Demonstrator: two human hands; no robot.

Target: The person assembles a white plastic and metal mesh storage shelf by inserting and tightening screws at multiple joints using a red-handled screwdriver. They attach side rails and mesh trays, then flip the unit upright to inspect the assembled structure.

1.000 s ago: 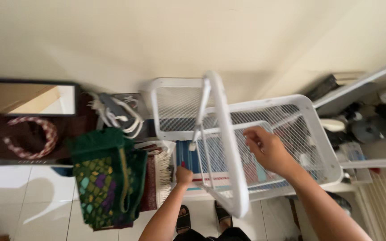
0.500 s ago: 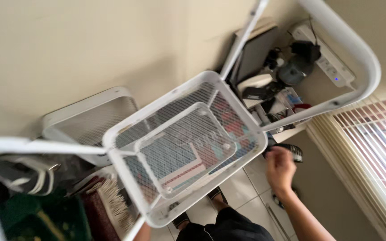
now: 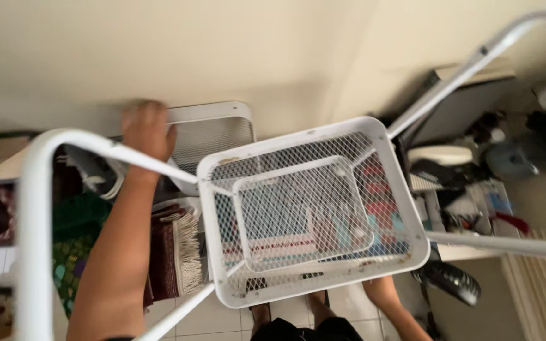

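A white wire-mesh basket [image 3: 323, 288] on a white tube frame [image 3: 33, 215] fills the middle of the view, tilted, with a smaller mesh basket seen through its bottom. My left hand [image 3: 148, 128] is raised past the tube, fingers curled at the left corner of a second white mesh basket [image 3: 213, 136] against the wall; it is blurred. My right hand [image 3: 382, 292] is below the big basket's lower right corner, with its fingers hidden behind the rim.
Folded fringed rugs [image 3: 175, 249] and green cloth [image 3: 74, 221] lie at the left. A cluttered white shelf [image 3: 469, 170] stands at the right, with a black brush-like thing [image 3: 453, 281] and window blinds [image 3: 538, 284] below it. My sandalled feet [image 3: 260, 311] stand on white tiles.
The frame and basket have swung round in view. My left hand has risen from low down to the rear basket's corner. My right hand has dropped under the big basket's rim.
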